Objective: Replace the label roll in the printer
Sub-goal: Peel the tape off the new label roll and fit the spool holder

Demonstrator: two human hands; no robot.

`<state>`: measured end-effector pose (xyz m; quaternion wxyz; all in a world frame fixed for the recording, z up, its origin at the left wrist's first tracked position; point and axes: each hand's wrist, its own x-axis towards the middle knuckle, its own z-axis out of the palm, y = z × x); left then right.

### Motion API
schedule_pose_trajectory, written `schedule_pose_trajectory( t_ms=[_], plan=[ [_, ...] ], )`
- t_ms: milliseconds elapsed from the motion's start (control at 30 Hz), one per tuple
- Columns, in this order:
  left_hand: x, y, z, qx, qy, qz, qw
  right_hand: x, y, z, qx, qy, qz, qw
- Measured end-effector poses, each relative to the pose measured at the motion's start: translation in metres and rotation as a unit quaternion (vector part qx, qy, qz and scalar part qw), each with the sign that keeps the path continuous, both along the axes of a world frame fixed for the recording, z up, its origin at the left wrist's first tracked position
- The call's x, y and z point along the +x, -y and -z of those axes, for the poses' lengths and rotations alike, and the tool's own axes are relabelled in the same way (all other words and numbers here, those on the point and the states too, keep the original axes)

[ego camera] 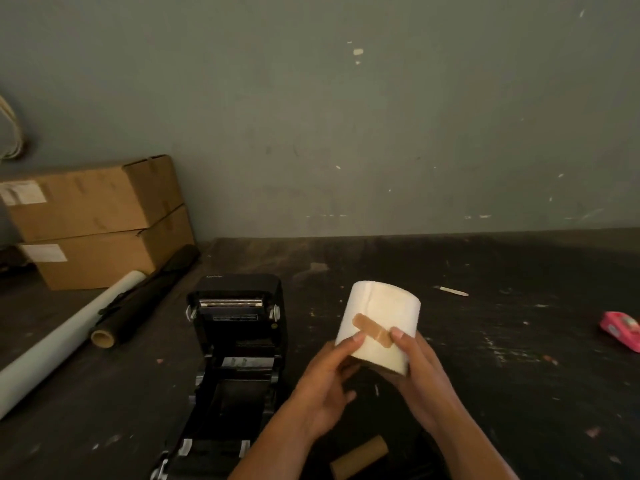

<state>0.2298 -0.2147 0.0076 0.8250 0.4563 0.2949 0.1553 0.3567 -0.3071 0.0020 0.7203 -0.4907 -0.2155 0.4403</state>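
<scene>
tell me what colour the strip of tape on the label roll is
Tan-brown tape across the white label roll, seen in the head view.

1. Dark, scuffed worktop [450,271] in front of me, running up against the wall.
2. On it: open black label printer [239,341]; two stacked brown cardboard boxes [97,220] far left.
3. Long white paper roll [65,341] lies beside a black roll with cardboard core [145,303].
4. Empty brown cardboard tube [360,457] near edge; pink object [621,329] far right, blurred.

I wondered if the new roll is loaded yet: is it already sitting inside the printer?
No, the white label roll is held above the table in the left hand and right hand, beside the open printer.
</scene>
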Motion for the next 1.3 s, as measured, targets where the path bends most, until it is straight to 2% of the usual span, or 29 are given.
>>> schedule_pose_trajectory(
  t_ms=[133, 200, 267, 300, 400, 500, 667, 767, 867, 967, 1033, 1067, 1133, 1233, 1300],
  plan=[
    [-0.016, -0.022, -0.026, 0.143, -0.113, 0.079, 0.98, 0.025, 0.006, -0.012, -0.005, -0.081, -0.074, 0.994],
    [-0.017, -0.038, -0.05, 0.196, -0.106, 0.054, 0.973, 0.038, 0.008, -0.02, -0.026, -0.1, -0.106, 0.989],
    [-0.012, -0.054, -0.076, 0.237, -0.077, 0.026, 0.968, 0.048, 0.006, -0.03, -0.054, -0.075, -0.141, 0.986],
    [-0.008, -0.061, -0.087, 0.245, -0.069, 0.041, 0.966, 0.051, 0.004, -0.035, -0.069, -0.053, -0.161, 0.983],
    [0.004, -0.073, -0.096, 0.193, -0.11, 0.167, 0.961, 0.054, -0.004, -0.043, -0.114, 0.007, -0.226, 0.968],
    [0.003, -0.07, -0.068, 0.113, -0.171, 0.246, 0.947, 0.05, -0.007, -0.032, -0.176, 0.003, -0.274, 0.946],
    [-0.01, -0.053, -0.001, 0.011, -0.21, 0.264, 0.941, 0.043, -0.006, 0.006, -0.256, 0.062, -0.365, 0.893],
    [-0.017, -0.041, 0.013, 0.01, -0.21, 0.267, 0.941, 0.046, -0.007, 0.009, -0.285, 0.106, -0.392, 0.868],
    [-0.019, -0.036, 0.021, 0.003, -0.195, 0.225, 0.955, 0.05, -0.012, -0.001, -0.291, 0.145, -0.418, 0.848],
    [-0.02, -0.035, 0.025, 0.006, -0.162, 0.191, 0.968, 0.044, -0.015, -0.026, -0.28, 0.239, -0.372, 0.852],
    [-0.02, -0.036, 0.028, 0.008, -0.146, 0.151, 0.978, 0.037, -0.015, -0.045, -0.24, 0.359, -0.259, 0.864],
    [-0.02, -0.037, 0.03, 0.006, -0.138, 0.127, 0.982, 0.035, -0.014, -0.052, -0.21, 0.425, -0.202, 0.857],
    [-0.019, -0.04, 0.033, 0.005, -0.119, 0.087, 0.989, 0.029, -0.011, -0.061, -0.164, 0.55, -0.151, 0.805],
    [-0.016, -0.044, 0.027, 0.018, -0.107, 0.046, 0.993, 0.014, -0.006, -0.056, -0.153, 0.682, -0.156, 0.698],
    [-0.011, -0.044, 0.02, 0.029, -0.114, 0.027, 0.993, 0.009, -0.005, -0.052, -0.157, 0.707, -0.122, 0.679]
  ],
)
